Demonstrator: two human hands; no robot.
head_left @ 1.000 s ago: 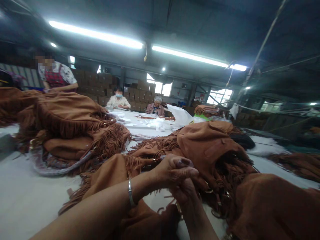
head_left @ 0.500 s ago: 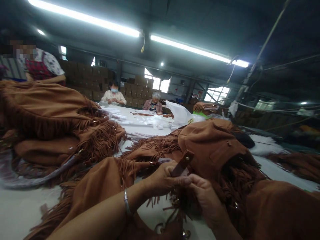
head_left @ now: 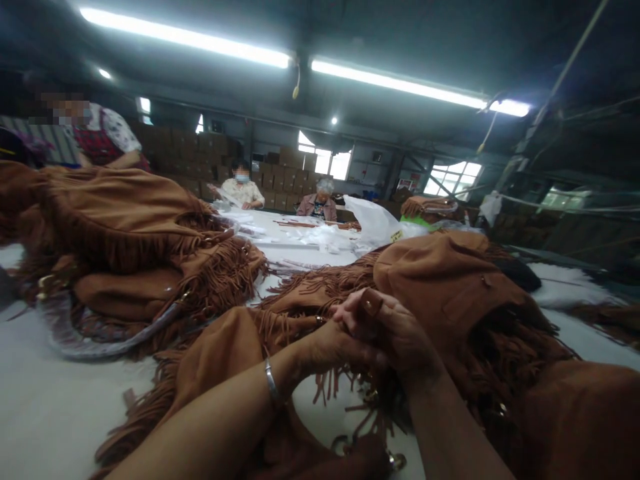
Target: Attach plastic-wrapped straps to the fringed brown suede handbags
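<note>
In the middle of the head view my two hands come together around a brown leather strap (head_left: 371, 303). Its tip, with a small metal stud, sticks up between them. My left hand (head_left: 333, 347), wearing a silver bangle at the wrist, is closed on the lower part of the strap. From the right, my right hand (head_left: 405, 337) wraps its fingers around the upper part. A brown fringed bag (head_left: 215, 353) lies under my left forearm. Fringe and gold-coloured metal rings (head_left: 397, 461) hang below my hands. The strap's lower end is hidden by my fingers.
Another brown bag (head_left: 430, 273) lies just beyond my right hand. Stacked fringed bags (head_left: 130, 200) with a plastic-wrapped handle (head_left: 100, 347) stand at the left. White plastic wrapping (head_left: 373, 220) lies farther back on the table. Several people sit or stand around it.
My right hand has moved up and over the strap, from pinching beside my left fingers to wrapping its tip. The view has shifted slightly left.
</note>
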